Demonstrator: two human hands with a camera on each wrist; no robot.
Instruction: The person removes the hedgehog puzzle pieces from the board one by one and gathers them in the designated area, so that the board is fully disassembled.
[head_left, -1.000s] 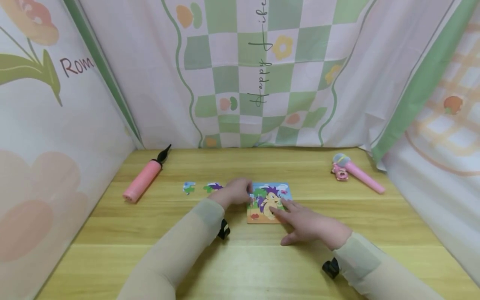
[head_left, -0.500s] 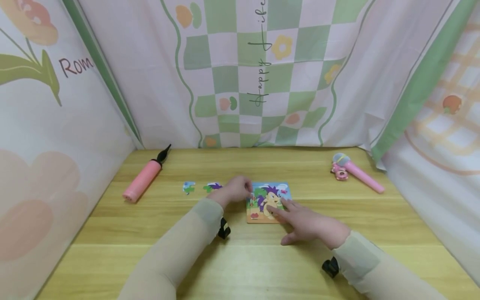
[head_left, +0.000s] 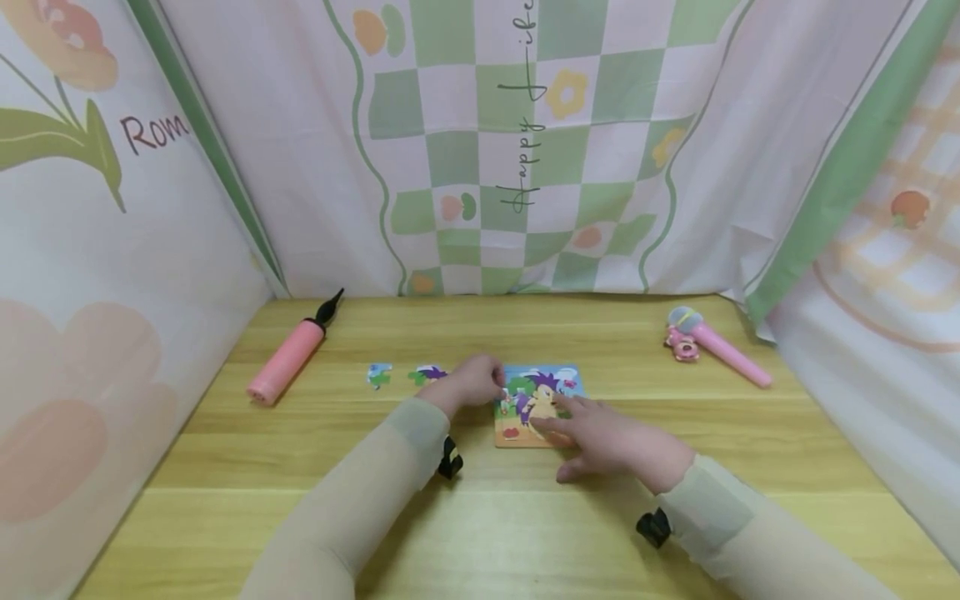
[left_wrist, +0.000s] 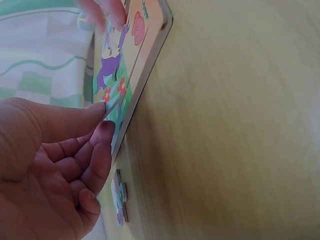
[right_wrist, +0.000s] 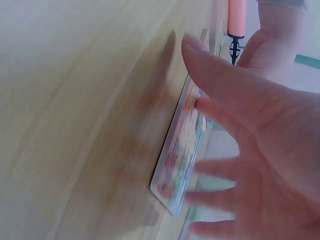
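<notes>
A square puzzle board (head_left: 513, 442) with a purple-haired hedgehog picture lies flat on the table in the head view. My left hand (head_left: 474, 380) is at its upper left edge. In the left wrist view, the thumb and index finger pinch a thin puzzle piece (left_wrist: 117, 103) with red flowers, tilted at the board's edge. My right hand (head_left: 613, 440) reaches over the board's right part, fingers spread and fairly straight. In the right wrist view, the index fingertip is right at the picture surface and the thumb stands out past the near edge.
Two loose puzzle pieces (head_left: 378, 376) lie left of my left hand, the nearer one partly behind the wrist. A pink hand pump (head_left: 288, 361) lies at the far left. A pink toy microphone (head_left: 723, 352) lies at the back right, before the hanging curtain (head_left: 450, 158).
My right hand has shifted slightly left across the board. My left hand stays at the board's left edge, and the piece in its fingers has turned a little.
</notes>
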